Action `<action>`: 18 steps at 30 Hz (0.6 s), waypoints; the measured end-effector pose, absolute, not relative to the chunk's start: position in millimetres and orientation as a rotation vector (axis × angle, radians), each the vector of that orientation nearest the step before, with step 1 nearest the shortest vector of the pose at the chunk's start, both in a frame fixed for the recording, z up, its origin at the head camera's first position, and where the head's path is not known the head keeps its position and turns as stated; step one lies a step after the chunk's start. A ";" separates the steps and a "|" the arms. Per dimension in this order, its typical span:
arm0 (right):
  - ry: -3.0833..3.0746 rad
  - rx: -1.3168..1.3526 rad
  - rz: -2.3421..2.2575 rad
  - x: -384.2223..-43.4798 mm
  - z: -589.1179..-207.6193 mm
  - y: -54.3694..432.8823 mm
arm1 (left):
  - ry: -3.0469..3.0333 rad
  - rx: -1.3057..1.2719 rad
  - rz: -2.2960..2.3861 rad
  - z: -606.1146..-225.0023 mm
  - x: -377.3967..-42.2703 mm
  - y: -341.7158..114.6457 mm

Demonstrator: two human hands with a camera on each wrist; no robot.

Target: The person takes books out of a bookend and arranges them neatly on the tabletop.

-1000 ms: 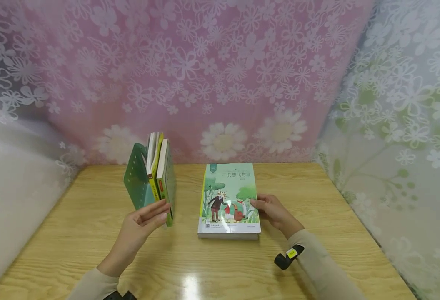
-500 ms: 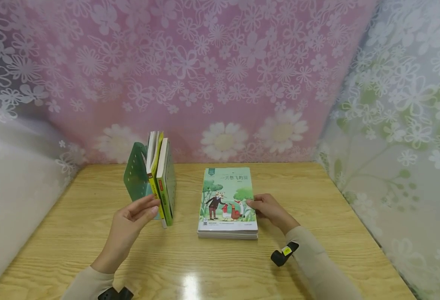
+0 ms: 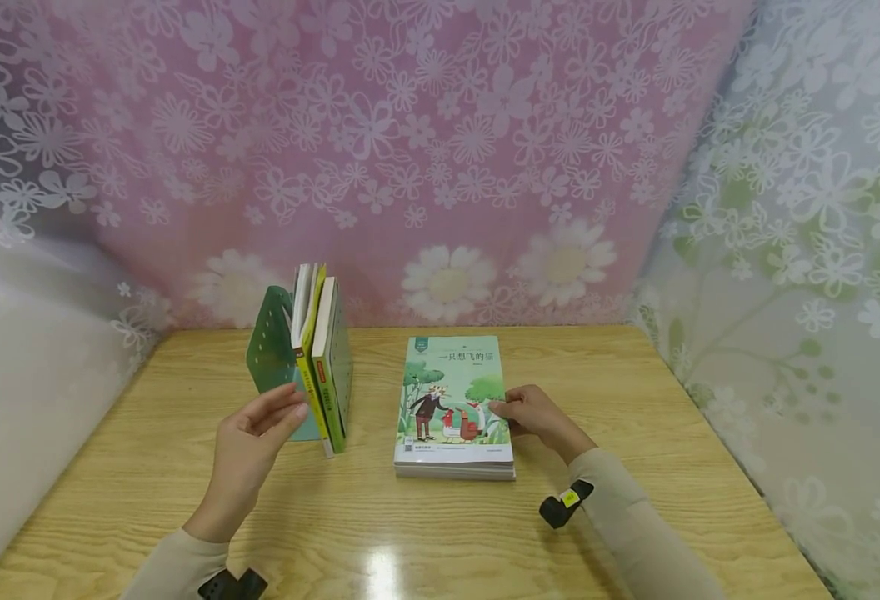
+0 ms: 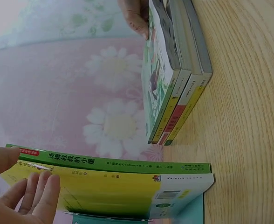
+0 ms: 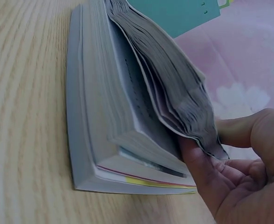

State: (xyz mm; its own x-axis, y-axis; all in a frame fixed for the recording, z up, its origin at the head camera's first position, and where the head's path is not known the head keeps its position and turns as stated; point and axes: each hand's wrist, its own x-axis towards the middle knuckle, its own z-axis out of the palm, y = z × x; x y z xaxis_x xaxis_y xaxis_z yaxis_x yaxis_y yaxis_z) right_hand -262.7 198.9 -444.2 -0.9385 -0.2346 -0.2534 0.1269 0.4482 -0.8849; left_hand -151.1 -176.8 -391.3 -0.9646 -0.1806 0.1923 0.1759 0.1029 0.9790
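Note:
My right hand [image 3: 541, 417] pinches the right edge of the top book [image 3: 451, 400], a light green one with a cat and birds on its cover. In the right wrist view the thumb lies above its pages [image 5: 174, 84] and fingers sit beneath, the edge lifted from the books [image 5: 113, 116] below. My left hand [image 3: 248, 458], fingers relaxed and thumb apart, is beside the upright books on the left. Among these are a yellow-spined book [image 3: 312, 392] and a green-spined book [image 3: 329, 400]. Whether the left fingers touch the yellow cover [image 4: 113, 191] I cannot tell.
A green perforated bookend [image 3: 269, 350] stands left of the upright books, which lean slightly. Wood-grain table [image 3: 440, 533] lies under everything. Flower-patterned pink cloth [image 3: 440, 167] hangs at the back, and pale cloth [image 3: 807, 292] hangs at the right.
The top book has shifted slightly left and toward me in my right hand, lining up more with the stack. My left hand has drawn back left from the front of the upright books.

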 end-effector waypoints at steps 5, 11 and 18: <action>2.431 -0.096 -1.405 -263.2 -439.1 199.2 | -2.202 0.053 -1.868 -391.3 -154.1 -176.8; 2.594 -0.018 -1.257 -261.8 -433.7 198.4 | -2.257 0.080 -1.913 -391.9 -158.1 -175.2; 2.697 -0.038 -1.167 -258.5 -431.6 199.5 | -2.245 0.064 -1.943 -391.8 -161.0 -173.4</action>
State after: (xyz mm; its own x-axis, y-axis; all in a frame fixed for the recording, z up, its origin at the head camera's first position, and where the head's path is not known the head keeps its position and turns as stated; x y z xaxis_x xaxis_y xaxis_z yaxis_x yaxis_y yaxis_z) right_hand -258.5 199.5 -431.6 -0.9792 -0.1034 -0.1744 0.0563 0.6876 -0.7239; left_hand -161.0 -173.4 -391.8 -0.9843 -0.1444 0.1015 0.0797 0.1492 0.9856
